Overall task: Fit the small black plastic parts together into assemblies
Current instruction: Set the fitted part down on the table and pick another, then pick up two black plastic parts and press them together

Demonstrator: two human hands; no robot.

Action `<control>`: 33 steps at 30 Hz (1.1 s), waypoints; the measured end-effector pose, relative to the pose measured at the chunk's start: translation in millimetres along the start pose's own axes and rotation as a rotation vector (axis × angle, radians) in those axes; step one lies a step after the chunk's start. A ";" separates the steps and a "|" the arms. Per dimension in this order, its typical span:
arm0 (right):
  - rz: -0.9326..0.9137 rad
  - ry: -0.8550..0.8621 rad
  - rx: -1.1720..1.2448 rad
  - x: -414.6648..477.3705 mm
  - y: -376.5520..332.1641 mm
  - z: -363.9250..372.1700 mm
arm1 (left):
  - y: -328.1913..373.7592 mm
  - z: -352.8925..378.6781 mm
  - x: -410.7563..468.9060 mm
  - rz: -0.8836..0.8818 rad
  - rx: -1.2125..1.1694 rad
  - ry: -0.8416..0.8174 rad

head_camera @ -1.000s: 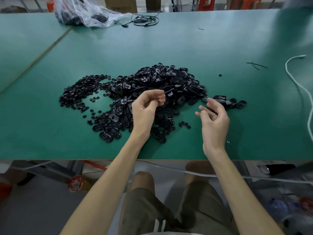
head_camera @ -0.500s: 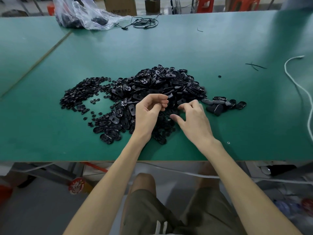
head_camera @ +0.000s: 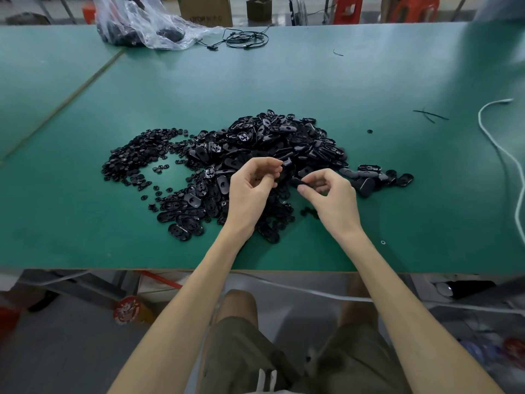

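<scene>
1. Nearest me, my right hand (head_camera: 332,194) hovers over the near side of the heap. Its thumb and fingers pinch a small black oval plastic shell (head_camera: 297,182) by its edges.
2. Just beside it, my left hand (head_camera: 250,189) is curled, fingertips toward the thumb. A dark piece sits at those fingertips, but against the heap I cannot tell whether it is gripped.
3. I judge these parts very light, rigid and smooth, so one could skid or flick out of a loose pinch. Holding a shell by its rim leaves the middle free for the mating piece, and the fit likely wants square, firm pressure.
4. Behind the hands, the heap of black plastic parts (head_camera: 270,146) lies on the green table (head_camera: 284,81). Tiny round black pieces (head_camera: 142,155) spread to its left, and a small cluster of black ovals (head_camera: 377,177) lies to its right.
5. Farthest off are a clear plastic bag (head_camera: 147,29), a coiled black cable (head_camera: 247,39) and, at the right edge, a white cord (head_camera: 497,143).
6. Half a second ago my right hand was down in the heap with its fingers spread. Now it is up with a shell and close to the left. A second ago it was open, out by the right cluster. The left hand has barely shifted.
</scene>
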State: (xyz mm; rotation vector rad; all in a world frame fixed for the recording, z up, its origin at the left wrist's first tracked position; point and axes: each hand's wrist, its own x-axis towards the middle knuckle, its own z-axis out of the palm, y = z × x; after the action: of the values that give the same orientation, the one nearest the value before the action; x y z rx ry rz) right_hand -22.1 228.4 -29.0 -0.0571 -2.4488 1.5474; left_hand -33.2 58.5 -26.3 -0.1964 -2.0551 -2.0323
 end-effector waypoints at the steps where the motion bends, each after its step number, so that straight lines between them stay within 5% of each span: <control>1: -0.011 -0.001 0.057 0.4 0.4 -1.1 | -0.4 0.0 0.0 0.011 0.024 -0.011; 7: -0.035 -0.037 0.322 0.6 6.5 -6.5 | -4.4 2.1 -0.4 0.063 0.169 -0.165; 11: -0.028 -0.043 0.355 0.1 6.4 -6.7 | -6.3 1.5 1.3 0.044 0.149 -0.114; 19: -0.080 -0.218 -0.147 -2.0 1.7 2.3 | 0.7 -0.2 -0.7 -0.011 -0.109 0.001; 33: -0.126 -0.276 -0.250 -2.5 3.8 2.4 | 0.0 1.2 -0.2 -0.082 -0.067 -0.022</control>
State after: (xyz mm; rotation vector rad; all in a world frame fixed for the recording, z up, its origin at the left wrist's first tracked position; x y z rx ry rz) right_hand -20.6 227.5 -33.8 0.2790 -2.7853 1.2626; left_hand -33.1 59.8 -26.3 -0.1493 -2.0414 -2.1578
